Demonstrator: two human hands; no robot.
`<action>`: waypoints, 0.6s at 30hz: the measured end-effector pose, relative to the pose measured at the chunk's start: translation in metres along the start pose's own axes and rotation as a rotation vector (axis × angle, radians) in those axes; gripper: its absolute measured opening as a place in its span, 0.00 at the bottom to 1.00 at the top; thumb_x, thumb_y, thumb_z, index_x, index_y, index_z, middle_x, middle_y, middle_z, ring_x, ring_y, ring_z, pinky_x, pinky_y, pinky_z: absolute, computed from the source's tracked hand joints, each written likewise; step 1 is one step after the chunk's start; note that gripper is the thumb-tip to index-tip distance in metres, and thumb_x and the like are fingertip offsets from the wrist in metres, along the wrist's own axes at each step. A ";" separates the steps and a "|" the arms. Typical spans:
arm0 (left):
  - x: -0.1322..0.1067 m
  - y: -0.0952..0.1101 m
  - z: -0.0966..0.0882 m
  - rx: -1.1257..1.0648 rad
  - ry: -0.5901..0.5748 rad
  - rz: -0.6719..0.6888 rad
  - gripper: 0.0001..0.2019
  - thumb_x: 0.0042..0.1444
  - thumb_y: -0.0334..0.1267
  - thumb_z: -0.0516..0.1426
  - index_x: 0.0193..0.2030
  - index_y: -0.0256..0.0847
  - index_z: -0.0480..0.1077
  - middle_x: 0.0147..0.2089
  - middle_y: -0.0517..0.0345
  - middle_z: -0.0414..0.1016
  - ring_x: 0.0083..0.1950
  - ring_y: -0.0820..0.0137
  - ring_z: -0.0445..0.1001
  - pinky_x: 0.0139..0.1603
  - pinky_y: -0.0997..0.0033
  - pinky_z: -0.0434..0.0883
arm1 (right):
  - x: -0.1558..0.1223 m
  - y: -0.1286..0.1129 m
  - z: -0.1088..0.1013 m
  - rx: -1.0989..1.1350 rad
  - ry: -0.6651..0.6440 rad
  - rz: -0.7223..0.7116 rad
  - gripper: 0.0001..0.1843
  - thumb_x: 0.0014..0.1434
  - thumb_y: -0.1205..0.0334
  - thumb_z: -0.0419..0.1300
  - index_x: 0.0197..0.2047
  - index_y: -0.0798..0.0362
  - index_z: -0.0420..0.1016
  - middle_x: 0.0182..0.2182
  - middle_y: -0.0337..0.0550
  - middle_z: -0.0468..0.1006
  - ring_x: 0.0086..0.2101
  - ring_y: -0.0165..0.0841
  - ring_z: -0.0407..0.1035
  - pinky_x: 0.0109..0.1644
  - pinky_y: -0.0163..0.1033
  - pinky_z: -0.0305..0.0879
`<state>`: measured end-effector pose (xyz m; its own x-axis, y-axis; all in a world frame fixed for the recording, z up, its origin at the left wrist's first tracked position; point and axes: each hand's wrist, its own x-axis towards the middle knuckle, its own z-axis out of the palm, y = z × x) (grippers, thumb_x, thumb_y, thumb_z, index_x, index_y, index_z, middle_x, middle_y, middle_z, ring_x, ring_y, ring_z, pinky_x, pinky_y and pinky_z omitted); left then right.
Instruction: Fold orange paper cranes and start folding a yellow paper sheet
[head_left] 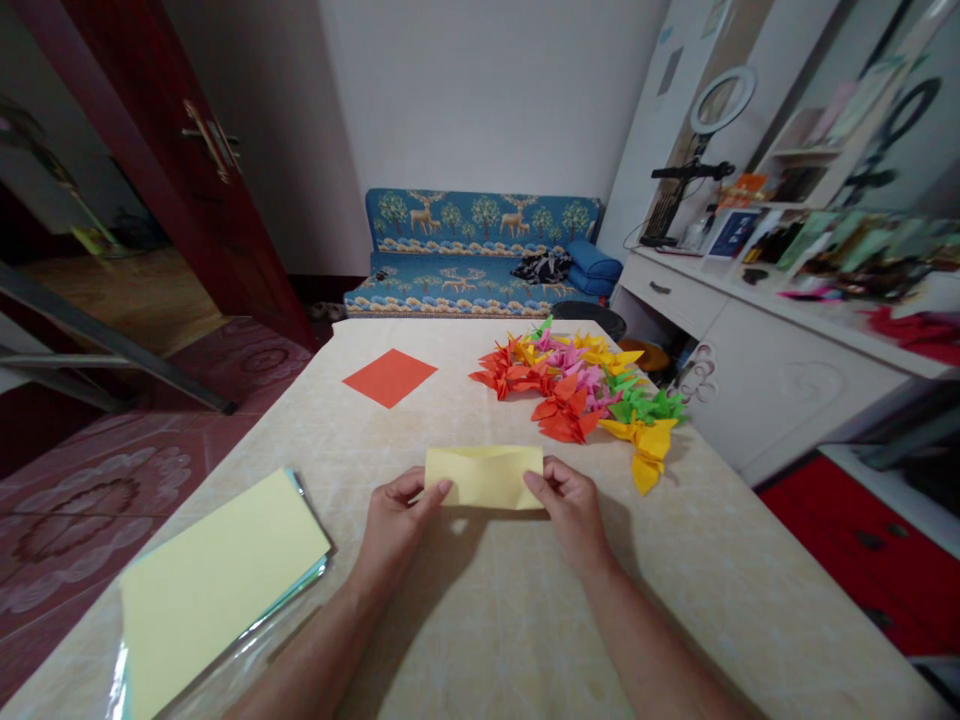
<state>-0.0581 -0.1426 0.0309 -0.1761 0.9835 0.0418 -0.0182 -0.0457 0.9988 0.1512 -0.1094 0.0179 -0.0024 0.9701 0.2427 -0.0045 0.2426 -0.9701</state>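
1. The bench [480, 620], covered in a pale marbled cloth, fills the lower view and carries everything below.
2. A blue patterned sofa [465, 250] stands against the far wall beyond the bench.
3. A stack of sheets [217, 580], pale yellow on top, lies at the near left corner in clear wrapping.
4. A pile of folded paper cranes [577, 385] in orange, pink, green and yellow sits far right.
5. The left hand [397, 520] and right hand [574, 505] rest on the bench, each grip pinched on a lower corner of the folded yellow paper.
6. A red square sheet [390, 377] lies flat, far left, well apart.
7. The folded yellow paper [484, 475] sits centre, between both hands.
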 end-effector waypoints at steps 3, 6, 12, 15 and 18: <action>0.002 -0.001 -0.003 -0.023 0.066 0.007 0.12 0.47 0.44 0.63 0.32 0.37 0.79 0.39 0.52 0.79 0.39 0.67 0.74 0.37 0.76 0.68 | 0.000 -0.002 0.001 -0.029 -0.009 -0.033 0.18 0.50 0.59 0.62 0.18 0.53 0.59 0.21 0.34 0.59 0.24 0.27 0.54 0.27 0.32 0.51; 0.003 -0.002 -0.006 -0.028 0.114 -0.031 0.13 0.45 0.46 0.64 0.31 0.37 0.79 0.39 0.51 0.79 0.37 0.67 0.74 0.34 0.76 0.68 | 0.000 -0.004 0.002 -0.017 -0.002 -0.033 0.17 0.48 0.59 0.64 0.17 0.53 0.60 0.21 0.35 0.60 0.25 0.28 0.56 0.27 0.32 0.53; 0.002 -0.002 -0.006 -0.019 0.119 -0.034 0.12 0.43 0.45 0.65 0.28 0.37 0.79 0.38 0.52 0.79 0.37 0.67 0.75 0.35 0.76 0.68 | 0.001 0.001 -0.001 0.116 0.017 0.152 0.12 0.44 0.59 0.67 0.23 0.54 0.68 0.21 0.35 0.68 0.23 0.28 0.60 0.26 0.32 0.54; 0.002 -0.002 -0.006 -0.005 0.115 -0.043 0.11 0.43 0.44 0.65 0.28 0.38 0.79 0.37 0.53 0.80 0.36 0.68 0.75 0.34 0.76 0.68 | 0.000 0.004 -0.003 0.101 0.048 0.128 0.12 0.47 0.57 0.65 0.24 0.54 0.68 0.20 0.34 0.66 0.22 0.27 0.58 0.26 0.32 0.52; 0.002 -0.001 -0.006 0.004 0.118 -0.047 0.12 0.42 0.45 0.65 0.28 0.37 0.79 0.38 0.52 0.80 0.37 0.66 0.75 0.33 0.75 0.68 | -0.001 0.005 -0.004 0.066 0.072 0.067 0.14 0.52 0.55 0.62 0.23 0.54 0.68 0.20 0.34 0.66 0.23 0.27 0.58 0.27 0.32 0.53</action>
<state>-0.0638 -0.1418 0.0302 -0.2893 0.9572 -0.0080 -0.0256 0.0006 0.9997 0.1555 -0.1090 0.0128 0.0665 0.9825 0.1740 -0.0729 0.1787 -0.9812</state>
